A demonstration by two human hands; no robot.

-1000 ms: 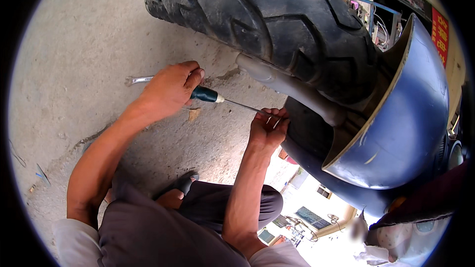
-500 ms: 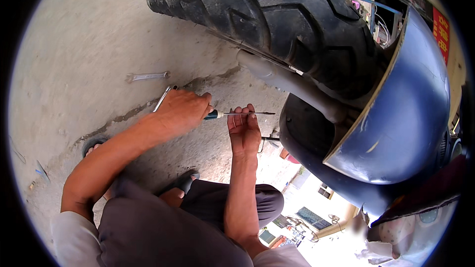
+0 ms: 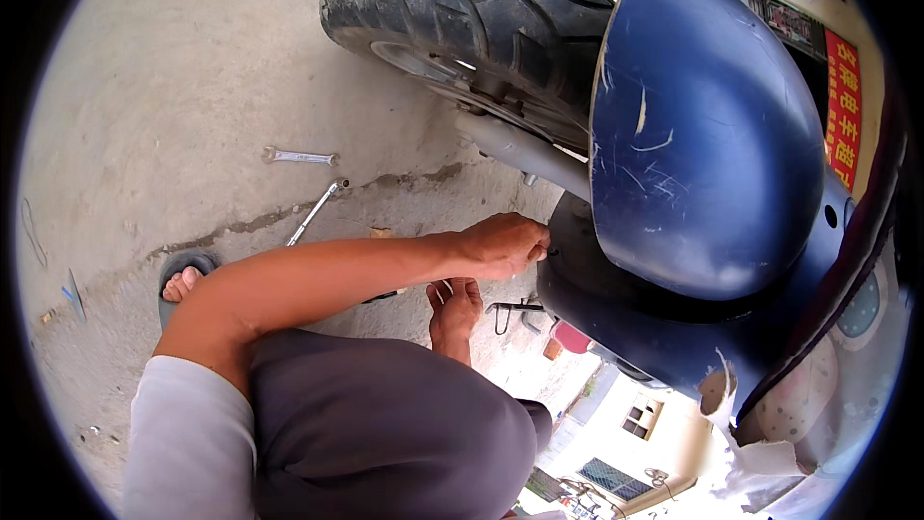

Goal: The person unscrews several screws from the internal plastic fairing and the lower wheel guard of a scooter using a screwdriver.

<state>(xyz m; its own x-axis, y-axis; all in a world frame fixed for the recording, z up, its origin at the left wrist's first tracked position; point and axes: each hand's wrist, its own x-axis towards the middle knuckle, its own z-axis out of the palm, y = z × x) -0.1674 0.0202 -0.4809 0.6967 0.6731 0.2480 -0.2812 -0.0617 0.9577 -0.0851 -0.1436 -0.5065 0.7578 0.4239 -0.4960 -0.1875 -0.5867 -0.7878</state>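
My left hand (image 3: 502, 245) reaches across to the dark inner panel (image 3: 568, 248) under a scooter's blue curved cover (image 3: 703, 125). Its fingers are closed in a pinch at the panel's edge, and what they hold, if anything, is hidden. Lower and closer to me, my right hand (image 3: 456, 310) is raised behind the left forearm, its fingers loosely bent and apart with nothing visible between them. A slim dark thing (image 3: 387, 296) shows in part between my left forearm and knee; I cannot tell whether it is the screwdriver.
The large treaded tyre (image 3: 462, 10) and a grey metal tube (image 3: 525, 149) are beyond my hands. On the concrete lie an open-ended wrench (image 3: 300, 156) and a long-handled socket wrench (image 3: 316, 215). A black metal stand-like part (image 3: 515, 307) juts out near my right hand.
My left hand has moved right to the dark panel, away from the screwdriver it held. My right hand has dropped from the screwdriver's shaft. The view has shifted, showing more of the blue cover.
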